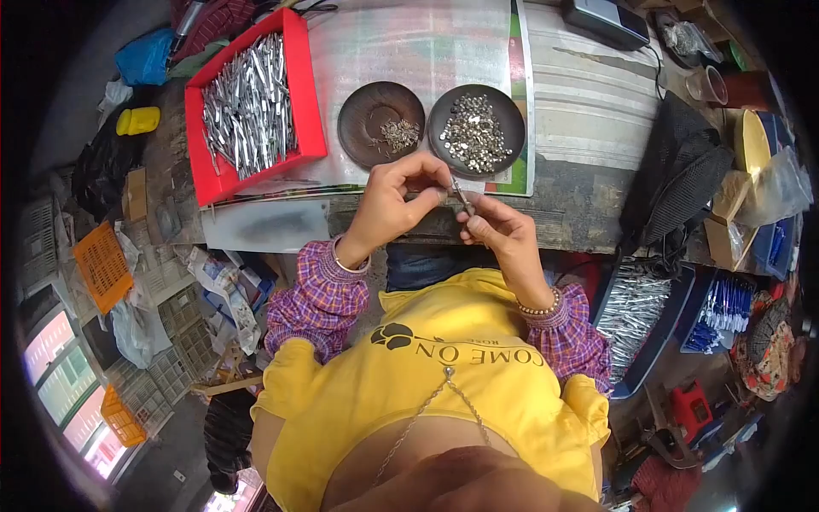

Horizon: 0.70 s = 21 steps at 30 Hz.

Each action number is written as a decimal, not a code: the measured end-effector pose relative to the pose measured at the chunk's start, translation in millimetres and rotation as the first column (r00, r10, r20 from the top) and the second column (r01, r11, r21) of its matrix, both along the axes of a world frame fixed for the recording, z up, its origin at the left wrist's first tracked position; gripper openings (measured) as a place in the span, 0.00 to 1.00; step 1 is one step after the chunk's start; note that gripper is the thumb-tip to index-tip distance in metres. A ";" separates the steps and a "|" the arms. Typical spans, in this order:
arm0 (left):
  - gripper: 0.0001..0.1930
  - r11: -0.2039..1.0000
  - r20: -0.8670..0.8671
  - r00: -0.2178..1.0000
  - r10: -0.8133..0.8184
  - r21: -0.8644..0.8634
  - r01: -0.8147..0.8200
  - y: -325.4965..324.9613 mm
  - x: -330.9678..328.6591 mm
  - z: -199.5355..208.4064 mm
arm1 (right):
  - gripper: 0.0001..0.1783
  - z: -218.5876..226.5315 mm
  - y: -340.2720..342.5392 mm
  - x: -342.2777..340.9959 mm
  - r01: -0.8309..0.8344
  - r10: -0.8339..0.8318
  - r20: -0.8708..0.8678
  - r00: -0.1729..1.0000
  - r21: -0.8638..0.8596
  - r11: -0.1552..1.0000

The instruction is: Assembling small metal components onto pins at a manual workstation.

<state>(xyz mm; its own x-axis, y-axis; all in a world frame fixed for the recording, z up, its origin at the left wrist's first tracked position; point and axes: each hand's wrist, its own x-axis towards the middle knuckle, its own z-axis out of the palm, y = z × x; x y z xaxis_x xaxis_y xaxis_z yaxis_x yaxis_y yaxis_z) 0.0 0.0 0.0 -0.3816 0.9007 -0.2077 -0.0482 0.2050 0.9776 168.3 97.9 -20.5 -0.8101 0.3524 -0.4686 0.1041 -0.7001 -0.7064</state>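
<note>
A slim silver metal piece (461, 196) is held slantwise between my two hands, just in front of the bench edge. My right hand (505, 232) pinches its lower end between thumb and fingers. At the upper end, my left hand (397, 200) has its thumb and fingertips closed together; whether a tiny part is in them is too small to tell. Just beyond my hands stand two dark round dishes. The left dish (354, 115) has small thin pins (399, 135) in it, and the right dish (508, 104) contains many small round metal bits (474, 135).
A red box (312, 111) full of slim silver metal pieces (247, 107) stands on the bench at left. Black cloth (678, 171) drapes over the bench at right. Below it, a blue bin (650, 358) is filled with more silver pieces (633, 311).
</note>
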 end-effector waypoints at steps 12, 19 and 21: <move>0.11 1.000 0.016 0.999 0.031 -0.003 -0.031 1.3 2.2 1.6 | 0.17 -1.1 -2.1 -1.4 -0.020 0.028 -0.026 0.999 0.280 0.960; 0.11 0.999 -0.001 0.999 0.033 0.006 -0.033 0.8 4.1 5.0 | 0.15 -4.6 -1.9 0.7 -0.005 0.036 -0.036 0.999 0.644 0.765; 0.11 0.999 -0.015 0.999 0.032 0.002 -0.032 0.5 4.3 3.5 | 0.16 -3.5 -2.4 0.8 -0.004 0.034 -0.028 0.999 0.711 0.703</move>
<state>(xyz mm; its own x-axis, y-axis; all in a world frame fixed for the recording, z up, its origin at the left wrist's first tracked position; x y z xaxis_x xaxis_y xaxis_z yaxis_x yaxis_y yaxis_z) 4.3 0.5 3.5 -0.4130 0.8884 -0.2005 -0.0404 0.2021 0.9785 169.1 95.5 -23.9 -0.8313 0.5530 -0.0557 0.0756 0.0131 -0.9971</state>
